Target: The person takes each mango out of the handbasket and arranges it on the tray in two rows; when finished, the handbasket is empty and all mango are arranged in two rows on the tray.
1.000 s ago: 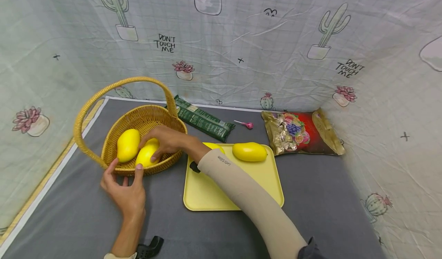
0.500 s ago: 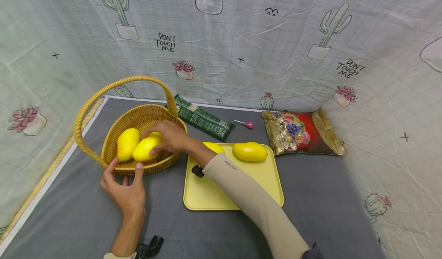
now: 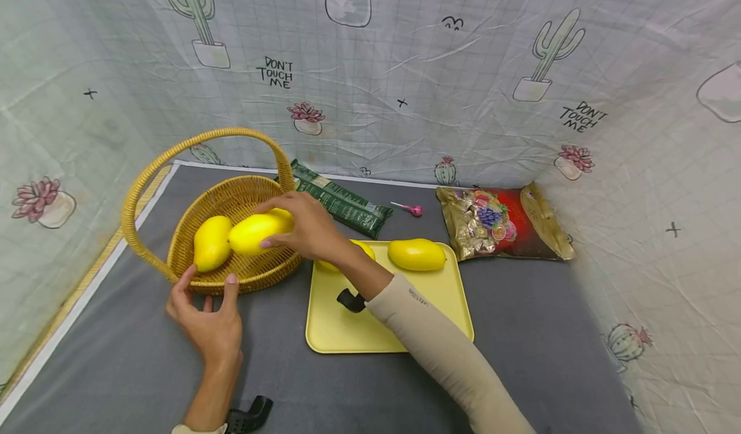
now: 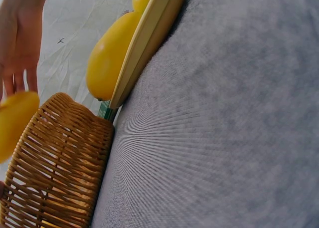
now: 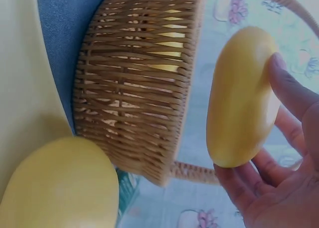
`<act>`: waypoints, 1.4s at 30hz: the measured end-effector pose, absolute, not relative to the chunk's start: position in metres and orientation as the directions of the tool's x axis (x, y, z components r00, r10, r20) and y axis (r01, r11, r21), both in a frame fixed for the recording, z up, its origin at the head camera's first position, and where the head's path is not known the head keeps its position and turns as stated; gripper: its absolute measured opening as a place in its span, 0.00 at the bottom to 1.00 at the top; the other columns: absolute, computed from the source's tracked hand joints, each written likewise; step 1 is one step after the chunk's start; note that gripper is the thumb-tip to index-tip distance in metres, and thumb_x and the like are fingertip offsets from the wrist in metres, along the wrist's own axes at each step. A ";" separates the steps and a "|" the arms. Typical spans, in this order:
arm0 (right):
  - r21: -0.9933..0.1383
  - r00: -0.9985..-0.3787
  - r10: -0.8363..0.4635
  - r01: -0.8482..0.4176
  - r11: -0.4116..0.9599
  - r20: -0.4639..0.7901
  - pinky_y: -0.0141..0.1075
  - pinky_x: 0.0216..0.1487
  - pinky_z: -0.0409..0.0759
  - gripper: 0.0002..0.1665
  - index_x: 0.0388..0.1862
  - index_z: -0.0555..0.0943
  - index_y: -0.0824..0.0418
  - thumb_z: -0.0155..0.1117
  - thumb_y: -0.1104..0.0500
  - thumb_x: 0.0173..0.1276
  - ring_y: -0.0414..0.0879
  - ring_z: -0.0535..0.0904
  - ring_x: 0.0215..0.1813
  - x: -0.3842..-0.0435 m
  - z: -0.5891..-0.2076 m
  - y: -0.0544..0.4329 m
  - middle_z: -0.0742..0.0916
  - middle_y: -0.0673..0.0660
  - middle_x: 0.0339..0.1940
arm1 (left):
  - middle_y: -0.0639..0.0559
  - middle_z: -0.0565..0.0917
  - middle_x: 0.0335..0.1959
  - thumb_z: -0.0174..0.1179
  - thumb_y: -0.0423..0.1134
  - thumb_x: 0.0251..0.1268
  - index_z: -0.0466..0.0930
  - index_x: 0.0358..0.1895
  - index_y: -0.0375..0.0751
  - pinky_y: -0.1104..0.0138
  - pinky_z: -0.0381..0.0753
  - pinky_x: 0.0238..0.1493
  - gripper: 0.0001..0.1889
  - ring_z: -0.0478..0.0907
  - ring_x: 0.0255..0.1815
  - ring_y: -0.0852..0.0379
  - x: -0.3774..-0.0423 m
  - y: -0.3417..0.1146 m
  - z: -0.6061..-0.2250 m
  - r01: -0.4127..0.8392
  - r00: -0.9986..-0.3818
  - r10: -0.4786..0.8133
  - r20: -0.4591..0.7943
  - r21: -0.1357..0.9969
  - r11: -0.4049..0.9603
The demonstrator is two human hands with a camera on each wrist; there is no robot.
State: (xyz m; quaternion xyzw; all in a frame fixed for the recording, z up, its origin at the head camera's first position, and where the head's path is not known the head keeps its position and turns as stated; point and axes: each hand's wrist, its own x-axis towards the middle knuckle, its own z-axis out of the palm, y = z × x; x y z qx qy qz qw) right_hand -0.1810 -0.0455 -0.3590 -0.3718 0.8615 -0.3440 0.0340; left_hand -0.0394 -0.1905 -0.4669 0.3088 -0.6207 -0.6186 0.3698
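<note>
My right hand (image 3: 315, 228) pinches a yellow mango (image 3: 255, 233) between thumb and fingers, lifted over the wicker basket (image 3: 226, 195). In the right wrist view this mango (image 5: 241, 98) is clear above the basket's rim. A second mango (image 3: 211, 244) lies at the left inside the basket. My left hand (image 3: 210, 325) grips the basket's front rim, index finger and thumb on the edge. On the yellow tray (image 3: 332, 331) lies one mango (image 3: 417, 254) in full sight. Another mango (image 3: 363, 247) beside it is partly hidden by my right forearm.
A green packet (image 3: 341, 202) lies behind the tray, with a pink lollipop (image 3: 413, 210) to its right. At the back right lies a gold and red candy bag (image 3: 503, 222). The basket's tall handle (image 3: 231, 132) arches over its opening. A patterned cloth hangs behind the grey table.
My right hand has raised the mango from inside the basket, moving it up and to the right. The left hand has stayed on the basket's rim.
</note>
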 end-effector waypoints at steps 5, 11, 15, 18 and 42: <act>-0.650 -0.759 -0.617 -0.579 0.492 0.208 0.46 0.72 0.72 0.33 0.66 0.85 0.41 0.82 0.43 0.61 0.46 0.76 0.70 -0.170 -0.351 -0.024 0.84 0.48 0.68 | 0.52 0.59 0.76 0.73 0.35 0.67 0.72 0.76 0.49 0.52 0.63 0.76 0.35 0.58 0.79 0.50 -0.040 -0.190 -0.467 0.070 -0.536 -0.840 0.079 0.996 0.049; -0.654 -0.788 -0.585 -0.546 0.523 0.190 0.45 0.65 0.75 0.34 0.67 0.84 0.41 0.82 0.43 0.62 0.46 0.77 0.65 -0.158 -0.349 0.001 0.84 0.49 0.65 | 0.53 0.59 0.75 0.72 0.36 0.67 0.72 0.75 0.50 0.53 0.63 0.75 0.34 0.58 0.79 0.51 -0.039 -0.190 -0.467 0.072 -0.532 -0.843 0.085 0.996 0.055; -0.657 -0.821 -0.550 -0.502 0.562 0.155 0.47 0.63 0.75 0.33 0.67 0.84 0.42 0.81 0.43 0.63 0.47 0.78 0.63 -0.150 -0.352 0.017 0.85 0.50 0.63 | 0.53 0.60 0.74 0.72 0.36 0.68 0.72 0.75 0.50 0.53 0.64 0.75 0.34 0.58 0.79 0.51 -0.039 -0.189 -0.467 0.062 -0.529 -0.844 0.085 0.996 0.062; -0.662 -0.841 -0.525 -0.467 0.586 0.129 0.46 0.60 0.75 0.32 0.66 0.85 0.41 0.82 0.43 0.62 0.47 0.78 0.60 -0.143 -0.356 0.029 0.86 0.49 0.60 | 0.53 0.60 0.74 0.72 0.36 0.68 0.72 0.76 0.51 0.53 0.63 0.75 0.34 0.58 0.79 0.51 -0.039 -0.189 -0.466 0.056 -0.527 -0.846 0.079 0.997 0.058; -0.498 -0.898 -0.440 -0.380 0.779 -0.003 0.41 0.48 0.74 0.33 0.59 0.87 0.47 0.83 0.36 0.58 0.43 0.77 0.44 -0.103 -0.415 0.076 0.87 0.49 0.47 | 0.52 0.59 0.74 0.72 0.34 0.66 0.72 0.75 0.50 0.53 0.63 0.76 0.34 0.57 0.80 0.50 -0.040 -0.188 -0.466 0.082 -0.526 -0.848 0.070 0.996 0.031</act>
